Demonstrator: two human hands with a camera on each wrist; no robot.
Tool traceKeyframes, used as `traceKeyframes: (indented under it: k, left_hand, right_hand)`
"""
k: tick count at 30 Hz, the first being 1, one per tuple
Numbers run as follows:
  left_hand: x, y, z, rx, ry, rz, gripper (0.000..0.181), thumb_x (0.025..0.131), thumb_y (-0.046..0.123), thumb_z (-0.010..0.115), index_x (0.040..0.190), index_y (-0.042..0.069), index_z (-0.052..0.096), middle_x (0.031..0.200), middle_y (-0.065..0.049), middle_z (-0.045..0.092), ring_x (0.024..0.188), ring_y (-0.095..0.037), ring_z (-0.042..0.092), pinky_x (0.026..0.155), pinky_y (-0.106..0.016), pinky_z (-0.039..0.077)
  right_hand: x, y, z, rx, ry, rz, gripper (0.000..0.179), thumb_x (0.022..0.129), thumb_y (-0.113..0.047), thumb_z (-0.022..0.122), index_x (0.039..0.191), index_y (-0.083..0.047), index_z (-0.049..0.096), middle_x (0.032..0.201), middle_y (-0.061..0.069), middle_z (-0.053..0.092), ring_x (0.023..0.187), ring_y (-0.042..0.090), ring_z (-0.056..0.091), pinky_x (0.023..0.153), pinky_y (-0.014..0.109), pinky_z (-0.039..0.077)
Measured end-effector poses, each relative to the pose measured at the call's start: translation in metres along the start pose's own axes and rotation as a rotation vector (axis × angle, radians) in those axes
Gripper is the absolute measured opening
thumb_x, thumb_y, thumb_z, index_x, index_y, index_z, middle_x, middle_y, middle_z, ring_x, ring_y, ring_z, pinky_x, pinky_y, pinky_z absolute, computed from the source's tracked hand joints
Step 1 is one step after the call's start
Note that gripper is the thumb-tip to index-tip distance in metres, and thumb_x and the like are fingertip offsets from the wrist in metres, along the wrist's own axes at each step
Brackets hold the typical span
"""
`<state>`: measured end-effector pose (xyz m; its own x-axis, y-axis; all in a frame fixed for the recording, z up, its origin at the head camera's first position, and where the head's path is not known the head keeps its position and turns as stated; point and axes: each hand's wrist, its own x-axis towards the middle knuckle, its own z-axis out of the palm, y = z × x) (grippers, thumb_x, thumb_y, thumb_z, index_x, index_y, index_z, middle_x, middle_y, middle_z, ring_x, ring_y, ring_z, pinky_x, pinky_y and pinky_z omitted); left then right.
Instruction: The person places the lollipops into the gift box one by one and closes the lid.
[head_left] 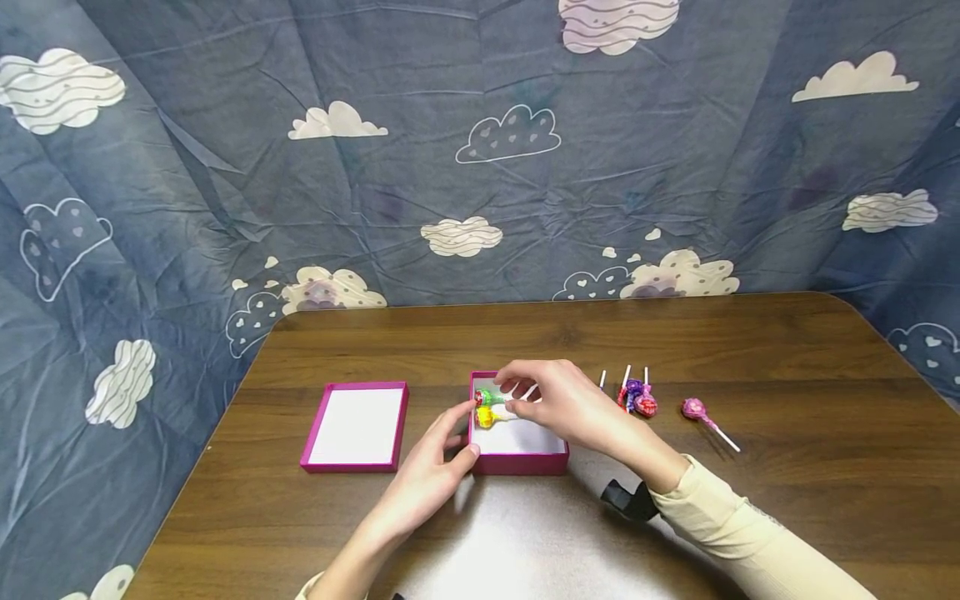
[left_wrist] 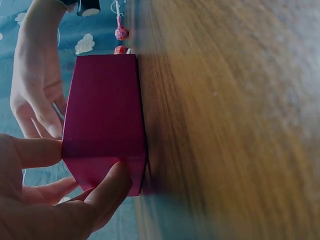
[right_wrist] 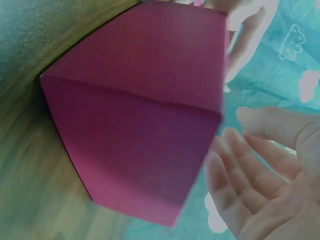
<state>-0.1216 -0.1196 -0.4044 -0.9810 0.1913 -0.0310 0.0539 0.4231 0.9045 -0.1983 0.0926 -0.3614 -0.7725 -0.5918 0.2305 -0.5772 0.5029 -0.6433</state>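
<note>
While the magenta box [head_left: 520,464] sits on the counter [head_left: 225,517], yellow lollipop [head_left: 486,417] and green lollipop [head_left: 482,397] inside at 9 o'clock, we see left hand [head_left: 429,468] against that wall, fingers spread; right hand [head_left: 572,404] above, fingers slightly parted. Lid [head_left: 356,427] at 9, pink lollipop [head_left: 694,408] at 3.

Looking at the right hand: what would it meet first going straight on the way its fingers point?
Probably the green lollipop inside the magenta box, just past the fingertips of the right hand. The yellow lollipop lies close beside it; the hand's height above them is unclear.
</note>
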Motion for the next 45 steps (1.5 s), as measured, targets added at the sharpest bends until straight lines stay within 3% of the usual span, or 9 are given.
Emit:
traceKeyframes:
  k: [9, 24, 32, 38, 45]
  left_hand:
    - [-0.001, 0.001, 0.003, 0.026, -0.002, -0.017, 0.054, 0.097, 0.018, 0.058, 0.149, 0.023, 0.042, 0.15, -0.003, 0.041, 0.123, -0.032, 0.053, 0.094, -0.055, 0.044]
    - [-0.001, 0.0, 0.005, 0.005, -0.01, -0.015, 0.053, 0.098, 0.018, 0.057, 0.148, 0.022, 0.042, 0.151, -0.004, 0.04, 0.123, -0.033, 0.052, 0.094, -0.054, 0.045]
    - [-0.002, -0.001, 0.004, 0.004, -0.017, -0.027, 0.052, 0.098, 0.02, 0.057, 0.148, 0.024, 0.042, 0.151, -0.004, 0.038, 0.125, -0.034, 0.05, 0.095, -0.056, 0.043]
    - [-0.002, -0.002, 0.002, 0.015, -0.02, -0.024, 0.051, 0.098, 0.021, 0.057, 0.146, 0.026, 0.044, 0.15, 0.001, 0.04, 0.125, -0.035, 0.049, 0.096, -0.06, 0.04]
    - [-0.002, -0.001, 0.001, -0.001, -0.028, -0.018, 0.051, 0.098, 0.02, 0.058, 0.146, 0.025, 0.044, 0.15, -0.001, 0.039, 0.125, -0.037, 0.048, 0.097, -0.06, 0.039]
  right_hand:
    - [-0.028, 0.005, -0.025, -0.025, 0.039, 0.023, 0.025, 0.086, -0.003, 0.071, 0.109, -0.014, 0.071, 0.099, -0.006, 0.069, 0.078, 0.008, 0.063, 0.067, 0.029, 0.053]
    - [-0.075, 0.031, -0.062, -0.097, 0.134, 0.001, 0.034, 0.082, -0.005, 0.078, 0.11, -0.023, 0.067, 0.081, -0.013, 0.064, 0.067, 0.005, 0.061, 0.063, 0.027, 0.051]
    - [-0.097, 0.042, -0.075, -0.096, 0.205, 0.067, 0.031, 0.084, -0.004, 0.076, 0.111, -0.018, 0.069, 0.096, -0.009, 0.067, 0.076, 0.006, 0.064, 0.065, 0.023, 0.053]
    - [-0.112, 0.053, -0.085, -0.161, 0.233, 0.189, 0.029, 0.085, -0.009, 0.075, 0.111, -0.019, 0.07, 0.083, -0.008, 0.067, 0.071, 0.005, 0.062, 0.062, 0.023, 0.048]
    - [-0.125, 0.07, -0.088, -0.195, 0.233, 0.25, 0.03, 0.086, -0.011, 0.075, 0.115, -0.016, 0.068, 0.081, -0.006, 0.068, 0.072, 0.006, 0.063, 0.061, 0.025, 0.047]
